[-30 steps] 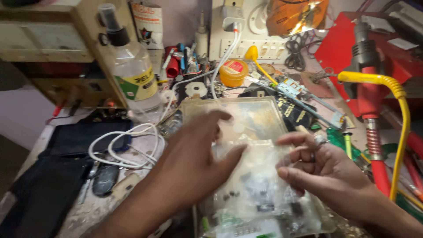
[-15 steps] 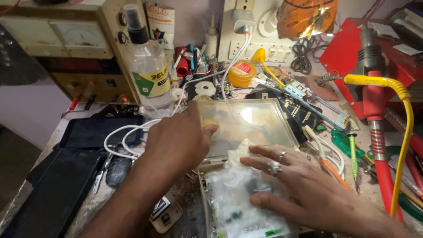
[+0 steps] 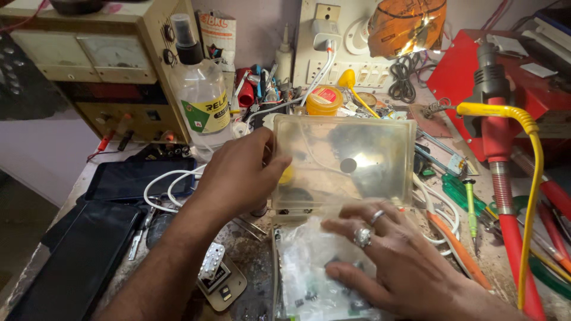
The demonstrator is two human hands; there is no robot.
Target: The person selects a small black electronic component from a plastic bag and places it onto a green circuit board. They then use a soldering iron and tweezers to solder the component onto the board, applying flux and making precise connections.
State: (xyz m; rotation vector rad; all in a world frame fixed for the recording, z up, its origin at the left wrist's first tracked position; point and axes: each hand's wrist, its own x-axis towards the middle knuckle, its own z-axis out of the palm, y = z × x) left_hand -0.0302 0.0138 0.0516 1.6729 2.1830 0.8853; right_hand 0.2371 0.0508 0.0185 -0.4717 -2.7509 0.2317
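Head view of a cluttered repair bench. The left hand [image 3: 241, 172] is gripping the left edge of a clear plastic lid [image 3: 344, 163], thumb toward the viewer and fingers curled behind the edge; the lid is standing raised and tilted back, hinged along its lower edge to a shallow clear plastic box [image 3: 285, 279] below it. The lid is lying directly to the right of this grip, its full panel spreading away from the fingers toward the red hot-air tool. The right hand [image 3: 386, 261] is lying flat, fingers spread and holding nothing, pressing down on small clear plastic bags [image 3: 306, 270] of dark parts that are filling the box; a ring is showing on one finger. The bags are sitting under and just left of the palm, below the lid's lower edge.

Outward from the hands: a white cable [image 3: 166, 187] is looping just left of the left wrist, across a dark phone [image 3: 140, 178]; a second dark slab [image 3: 83, 255] is lying nearer the viewer. A clear spray bottle [image 3: 202, 95] with a black top is standing behind the left hand, in front of a beige bench power supply [image 3: 101, 65]. A small yellow tub [image 3: 324, 101] is sitting behind the lid. To the right, a green-handled screwdriver [image 3: 461, 193] is resting near the lid's right edge, and a red hot-air tool [image 3: 496, 148] with a yellow cable [image 3: 532, 178] is standing well apart at the bench's right side.
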